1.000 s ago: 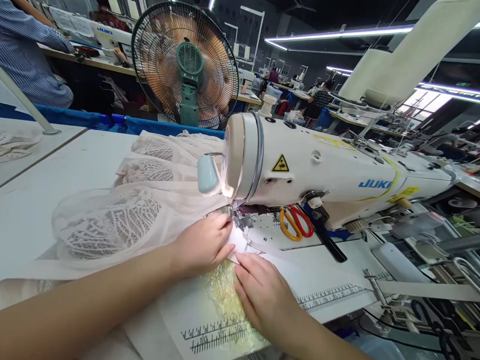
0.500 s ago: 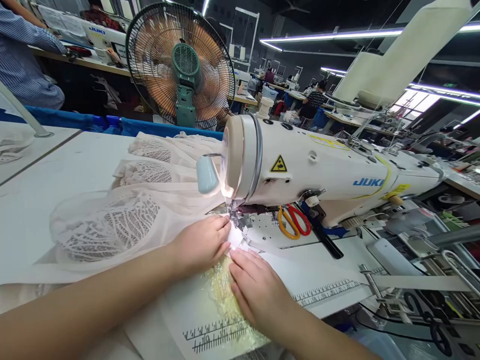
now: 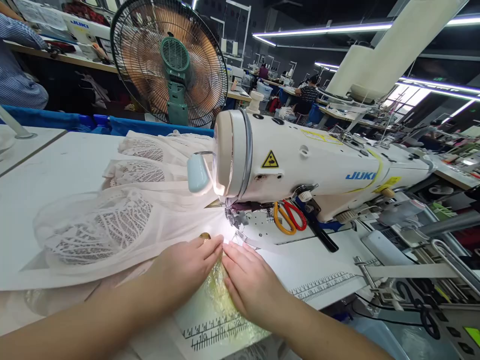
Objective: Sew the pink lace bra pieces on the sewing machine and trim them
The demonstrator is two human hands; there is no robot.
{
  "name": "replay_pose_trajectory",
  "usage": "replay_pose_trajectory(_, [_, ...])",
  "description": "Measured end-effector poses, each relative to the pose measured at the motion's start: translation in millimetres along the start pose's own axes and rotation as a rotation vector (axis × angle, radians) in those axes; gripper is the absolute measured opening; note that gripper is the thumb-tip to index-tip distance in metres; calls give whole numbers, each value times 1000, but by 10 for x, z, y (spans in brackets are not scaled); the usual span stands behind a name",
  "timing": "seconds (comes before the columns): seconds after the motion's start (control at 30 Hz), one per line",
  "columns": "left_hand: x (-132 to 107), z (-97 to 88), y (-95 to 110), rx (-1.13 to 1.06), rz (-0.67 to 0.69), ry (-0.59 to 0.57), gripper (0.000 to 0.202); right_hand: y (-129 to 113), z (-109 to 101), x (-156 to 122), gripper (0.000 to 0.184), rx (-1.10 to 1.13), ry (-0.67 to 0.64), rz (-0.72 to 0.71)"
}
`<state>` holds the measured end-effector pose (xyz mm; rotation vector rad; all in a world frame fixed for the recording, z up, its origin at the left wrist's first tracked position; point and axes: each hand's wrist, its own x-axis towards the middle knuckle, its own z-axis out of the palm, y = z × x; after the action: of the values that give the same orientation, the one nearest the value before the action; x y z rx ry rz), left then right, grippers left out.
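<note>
Left hand (image 3: 187, 264) and right hand (image 3: 250, 284) have drawn back from the presser foot (image 3: 233, 220), fingers released, flat on the fabric (image 3: 168, 210)

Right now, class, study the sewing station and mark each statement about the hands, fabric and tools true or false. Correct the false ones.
1. The left hand and right hand lie side by side, fingertips nearly meeting, just in front of the needle of the sewing machine. True.
2. The scissors are held in the right hand. False: they lie on the machine bed under its arm, apart from both hands.
3. The lace fabric is piled to the right of the machine. False: it lies to the left of the needle, on the white table.
4. A fan stands behind the fabric. True.
5. The machine bears blue JUKI lettering. True.
</note>
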<state>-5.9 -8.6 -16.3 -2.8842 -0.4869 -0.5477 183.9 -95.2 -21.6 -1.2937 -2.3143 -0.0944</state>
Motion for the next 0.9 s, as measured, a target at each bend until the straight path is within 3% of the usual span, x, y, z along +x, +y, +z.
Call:
replay_pose_trajectory(0.13, [-69,3,-46,-35,-38,7,39,-4,-39,4,29,19,17,7])
replay_pose_trajectory(0.23, [-5,-64,-123,-78,-13,-46,33,7,-70,-13,26,64,40,15])
replay_pose_trajectory(0.37, [39,-110,-196,-163,37,-45,39,43,-88,-49,20,103,98,28])
replay_pose_trajectory(0.7, [-45,125,-443,-250,21,-111,44,95,-71,-104,17,127,143,78])
replay_pose_trajectory(0.9, [-4,121,-490,-218,51,-118,46,91,-72,-110,19,127,162,89])
